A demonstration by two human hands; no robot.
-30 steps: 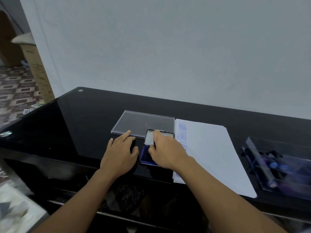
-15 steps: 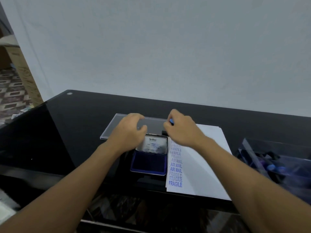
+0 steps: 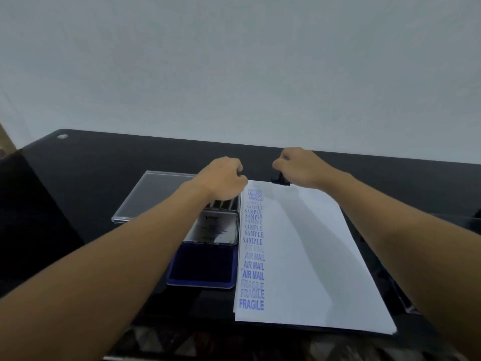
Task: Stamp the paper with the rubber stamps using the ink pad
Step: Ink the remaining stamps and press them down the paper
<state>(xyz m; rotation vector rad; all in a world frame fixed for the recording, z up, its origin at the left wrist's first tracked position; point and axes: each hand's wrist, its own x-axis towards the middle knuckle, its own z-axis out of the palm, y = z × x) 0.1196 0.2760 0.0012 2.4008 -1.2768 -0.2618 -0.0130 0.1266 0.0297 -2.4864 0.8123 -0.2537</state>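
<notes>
The right hand (image 3: pixel 304 165) is gripping the rubber stamp (image 3: pixel 279 179), pressing it onto the paper (image 3: pixel 312 256) at its far edge, probably needing a straight lift next, while the left hand (image 3: pixel 221 178) is curling at the paper's far-left corner, whether holding anything I cannot tell.

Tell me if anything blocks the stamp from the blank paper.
Nothing visible does. The right hand grips the stamp at the paper's far edge, right of the printed column; the left hand is left of that column.

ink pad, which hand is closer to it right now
Left. The left hand is just beyond the open lid of the ink pad, at the far left corner of the paper. The right hand is farther right, along the paper's far edge, gripping a stamp.
</notes>
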